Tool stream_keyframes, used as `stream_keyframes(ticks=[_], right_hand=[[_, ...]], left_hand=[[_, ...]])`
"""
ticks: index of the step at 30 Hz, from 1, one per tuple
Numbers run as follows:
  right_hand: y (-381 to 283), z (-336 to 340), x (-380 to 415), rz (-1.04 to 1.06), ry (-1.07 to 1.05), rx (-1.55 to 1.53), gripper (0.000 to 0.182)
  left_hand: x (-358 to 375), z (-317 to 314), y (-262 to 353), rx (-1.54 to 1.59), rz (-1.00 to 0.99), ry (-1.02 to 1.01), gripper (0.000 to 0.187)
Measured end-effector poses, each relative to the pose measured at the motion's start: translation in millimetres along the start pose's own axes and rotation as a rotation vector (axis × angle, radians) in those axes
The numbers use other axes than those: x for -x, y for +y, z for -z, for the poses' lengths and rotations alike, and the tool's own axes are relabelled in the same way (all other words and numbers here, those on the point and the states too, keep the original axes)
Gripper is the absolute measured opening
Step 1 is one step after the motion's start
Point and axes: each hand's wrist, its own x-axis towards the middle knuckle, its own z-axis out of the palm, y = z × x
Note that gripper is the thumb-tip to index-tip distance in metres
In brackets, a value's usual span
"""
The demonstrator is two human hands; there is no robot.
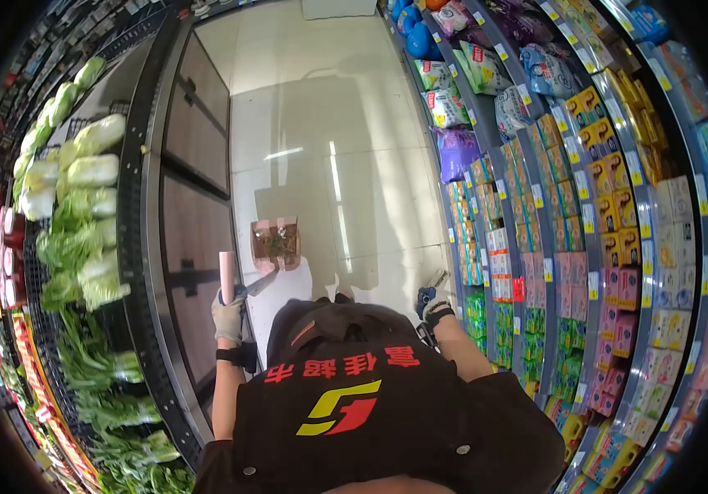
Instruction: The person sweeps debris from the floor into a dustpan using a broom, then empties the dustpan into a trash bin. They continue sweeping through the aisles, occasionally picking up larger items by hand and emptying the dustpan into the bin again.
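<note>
My left hand (pixel 228 319), in a pale work glove, is wrapped round a thick pink rod (pixel 226 277) that points forward beside the display on the left. On the floor ahead of it lies a squarish brown container (pixel 276 241) with small green and white bits in it. My right hand (pixel 435 310) wears a dark and grey glove and hangs low near the right shelves. Its fingers are curled, with a slim grey end (pixel 438 279) jutting out in front. I cannot tell what that grey piece belongs to.
Pale shiny floor tiles (pixel 370 198) run down the aisle. At left, a vegetable stand holds Chinese cabbages (pixel 95 170) and leafy greens (pixel 95 362) above dark-framed panels (pixel 196 222). Shelves at right carry boxed goods (pixel 617 222) and bagged products (pixel 450 107). A pale block (pixel 339 8) stands far ahead.
</note>
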Motion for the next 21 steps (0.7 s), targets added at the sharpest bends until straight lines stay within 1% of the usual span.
stream_keyframes(ticks=[2, 4, 5, 7, 9, 10, 11, 12, 13, 14, 15, 17, 18, 19, 20, 21], right_hand=[[-32, -1, -40, 0.292, -0.191, 0.356, 0.039], [-85, -25, -65, 0.328, -0.204, 1.377, 0.020], [-116, -44, -75, 0.326, -0.195, 1.889, 0.013], [-154, -78, -89, 0.294, -0.179, 2.403, 0.014], [-202, -114, -107, 0.365, 0.257, 2.368, 0.017], [-229, -129, -112, 0.337, 0.117, 2.444, 0.018], [-256, -144, -117, 0.315, -0.030, 2.506, 0.020], [-284, -161, -128, 0.174, 0.030, 2.314, 0.019], [-305, -166, -145, 0.172, 0.048, 2.258, 0.018], [-326, -170, -163, 0.171, 0.066, 2.201, 0.017], [-340, -170, -185, 0.173, 0.069, 2.211, 0.018], [-368, -168, -240, 0.248, 0.013, 2.363, 0.020], [-380, -163, -272, 0.315, -0.048, 2.451, 0.020], [-384, -141, -318, 0.483, -0.310, 2.562, 0.020], [-407, -155, -337, 0.453, -0.215, 2.541, 0.019], [-432, -167, -360, 0.445, -0.161, 2.530, 0.019]], left_hand=[[-44, -18, 26, 0.014, -0.026, 0.007, 0.017], [-94, -35, 46, 0.029, -0.025, 0.003, 0.016], [-123, -42, 55, 0.042, -0.020, 0.003, 0.016], [-182, -56, 67, 0.030, -0.030, -0.034, 0.017], [-246, -75, 95, -0.057, -0.119, -0.040, 0.018], [-268, -86, 121, -0.077, -0.035, -0.029, 0.017], [-288, -89, 135, -0.072, -0.022, -0.031, 0.017], [-315, -96, 151, -0.094, -0.083, -0.050, 0.017], [-345, -105, 169, -0.117, -0.148, -0.068, 0.016], [-371, -112, 182, -0.089, -0.128, -0.076, 0.015], [-390, -119, 204, -0.095, -0.053, -0.082, 0.014], [-423, -135, 241, -0.120, -0.093, -0.084, 0.014], [-443, -142, 250, -0.138, -0.088, -0.099, 0.014], [-466, -150, 256, -0.115, -0.049, -0.093, 0.015], [-490, -158, 261, -0.091, -0.010, -0.085, 0.015], [-510, -167, 265, -0.088, -0.070, -0.074, 0.015]])
